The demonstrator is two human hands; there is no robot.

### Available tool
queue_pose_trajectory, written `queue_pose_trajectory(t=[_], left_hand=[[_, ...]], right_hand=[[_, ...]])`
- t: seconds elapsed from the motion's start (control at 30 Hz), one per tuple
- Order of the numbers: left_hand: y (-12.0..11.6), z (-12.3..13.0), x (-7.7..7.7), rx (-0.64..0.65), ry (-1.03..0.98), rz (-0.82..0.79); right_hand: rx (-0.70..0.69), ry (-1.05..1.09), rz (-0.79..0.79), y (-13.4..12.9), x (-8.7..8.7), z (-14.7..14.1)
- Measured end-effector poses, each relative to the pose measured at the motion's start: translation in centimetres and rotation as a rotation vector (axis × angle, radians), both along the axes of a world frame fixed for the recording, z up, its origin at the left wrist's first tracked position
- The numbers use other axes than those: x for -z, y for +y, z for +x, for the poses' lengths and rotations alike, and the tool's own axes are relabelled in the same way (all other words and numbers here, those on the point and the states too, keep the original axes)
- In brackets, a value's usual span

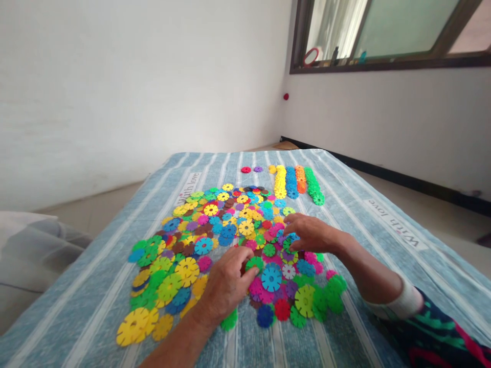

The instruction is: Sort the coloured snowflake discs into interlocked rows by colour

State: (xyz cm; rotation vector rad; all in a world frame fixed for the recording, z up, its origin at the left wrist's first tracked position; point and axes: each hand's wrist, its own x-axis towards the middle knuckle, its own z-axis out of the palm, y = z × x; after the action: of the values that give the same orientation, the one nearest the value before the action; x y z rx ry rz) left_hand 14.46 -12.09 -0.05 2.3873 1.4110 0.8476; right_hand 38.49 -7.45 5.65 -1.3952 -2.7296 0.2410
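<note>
A wide pile of flat, notched plastic discs in many colours lies on the striped cloth. My left hand [228,281] is low over the front middle of the pile, with a green notched disc [254,263] pinched between thumb and fingers. Just right of it lies a larger blue disc [271,277]. My right hand [312,232] hovers at the pile's right side, fingers reaching left and apart from the thumb. Beneath those fingertips are blue and green discs, partly hidden, and I see nothing held there.
Beyond the pile, overlapping discs form a yellow row [280,181], a blue row [292,182], an orange row [300,179] and a green row [314,186]. Left of them lie a red disc [246,169] and a purple disc [258,169]. The blue striped cloth [383,266] covers the table.
</note>
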Motion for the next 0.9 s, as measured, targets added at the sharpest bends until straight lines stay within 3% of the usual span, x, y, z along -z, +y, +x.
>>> queue_pose_trajectory(t=[0.1,0.47,0.77,0.9], left_hand=[[0.14,-0.23,0.27,-0.014,-0.018,0.03],[0.31,-0.99,0.89,-0.045,-0.051,0.168],[0.2,-1.04,0.41,-0.07,-0.046,0.165],[0.08,-1.05,0.01,-0.086,-0.078,0.119]], right_hand=[[-0.003,-0.052,-0.084,-0.12,-0.5,0.02],[-0.037,-0.022,-0.164,-0.6,-0.85,-0.76],[-0.069,0.221,-0.189,-0.31,-0.92,-0.79],[0.032,0.374,-0.129,-0.3,-0.79,-0.96]])
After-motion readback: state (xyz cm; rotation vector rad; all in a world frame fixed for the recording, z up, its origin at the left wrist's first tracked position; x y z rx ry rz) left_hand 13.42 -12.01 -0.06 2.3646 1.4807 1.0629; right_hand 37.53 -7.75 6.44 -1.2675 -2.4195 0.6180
